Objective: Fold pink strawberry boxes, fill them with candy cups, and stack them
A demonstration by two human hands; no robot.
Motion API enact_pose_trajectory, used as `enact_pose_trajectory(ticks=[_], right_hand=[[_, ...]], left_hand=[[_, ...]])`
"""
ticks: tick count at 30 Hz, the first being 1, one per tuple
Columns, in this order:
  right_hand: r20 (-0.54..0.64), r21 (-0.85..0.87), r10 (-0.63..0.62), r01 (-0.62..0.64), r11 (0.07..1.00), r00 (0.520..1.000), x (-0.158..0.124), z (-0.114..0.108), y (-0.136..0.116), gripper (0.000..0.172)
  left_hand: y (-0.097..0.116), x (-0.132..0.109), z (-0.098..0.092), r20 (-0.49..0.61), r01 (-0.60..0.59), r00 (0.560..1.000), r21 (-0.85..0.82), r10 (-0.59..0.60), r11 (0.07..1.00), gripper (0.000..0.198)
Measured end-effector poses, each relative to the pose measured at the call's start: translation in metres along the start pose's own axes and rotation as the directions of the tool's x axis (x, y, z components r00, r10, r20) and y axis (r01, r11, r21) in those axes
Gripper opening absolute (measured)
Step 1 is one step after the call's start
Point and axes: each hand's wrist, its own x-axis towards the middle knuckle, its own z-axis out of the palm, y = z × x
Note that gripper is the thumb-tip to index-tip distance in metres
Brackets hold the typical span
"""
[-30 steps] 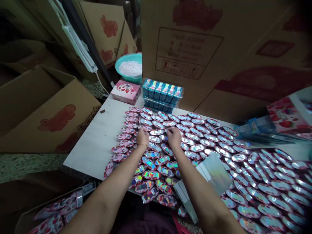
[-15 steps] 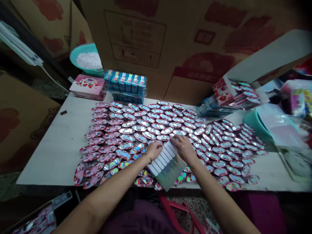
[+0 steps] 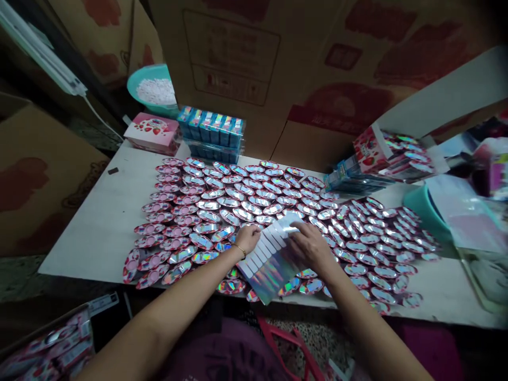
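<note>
My left hand (image 3: 246, 241), with a thin bracelet at the wrist, is closed on the left edge of a sticker sheet (image 3: 270, 272). The sheet is shiny and rainbow-tinted, with a row of pale, narrow strips along its upper left part. Over its right side is my right hand (image 3: 311, 246), fingers bent and pinched together near the upper corner; whatever they hold is hidden. Beneath and around the sheet stand many small oval-topped packs (image 3: 206, 228), pink and red at the rims. Most tops have a shiny silver cover, while those at the left show bare pink (image 3: 161, 218).
On the white table (image 3: 87, 222), a pink strawberry box (image 3: 153, 131) and blue packs (image 3: 212, 132) stand at the back left. An opened strawberry box (image 3: 371, 151) and a teal basin (image 3: 423, 206) are at the right. A large carton (image 3: 238, 58) walls the back.
My right hand has shifted right and down from the sheet's top edge, uncovering its upper corner. My left hand keeps its hold. The whole view has shifted slightly.
</note>
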Motion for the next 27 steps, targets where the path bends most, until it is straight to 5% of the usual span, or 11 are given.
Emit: enact_pose_trajectory(ticks=[4, 9, 13, 21, 23, 27], right_hand=[[0.022, 0.163, 0.129, -0.131, 0.978, 0.991, 0.006, -0.049, -0.025, 0.014], [0.147, 0.370, 0.345, -0.374, 0.850, 0.927, 0.029, -0.054, -0.045, 0.014], [0.267, 0.538, 0.402, -0.481, 0.692, 0.876, 0.048, -0.022, -0.059, 0.019], [0.467, 0.793, 0.318, -0.550, 0.261, 0.825, 0.090, 0.054, -0.122, 0.026], [0.445, 0.809, 0.333, -0.533, 0.249, 0.831, 0.107, 0.082, -0.144, 0.027], [0.350, 0.749, 0.464, -0.541, 0.383, 0.814, 0.144, 0.135, -0.179, 0.026]], left_hand=[[0.001, -0.002, -0.005, -0.067, -0.013, 0.998, -0.010, 0.012, 1.000, 0.024], [0.007, -0.040, -0.031, -0.030, -0.079, 0.997, -0.495, 0.074, 0.865, 0.038], [0.002, -0.077, -0.053, 0.034, -0.019, 0.998, -0.653, 0.054, 0.758, 0.048], [-0.061, -0.107, -0.097, -0.209, 0.063, 0.953, -0.576, -0.221, 0.815, 0.026], [-0.082, -0.109, -0.123, -0.239, 0.099, 0.936, -0.525, -0.258, 0.846, 0.024], [-0.114, -0.092, -0.174, -0.300, 0.193, 0.907, -0.325, -0.295, 0.926, 0.016]])
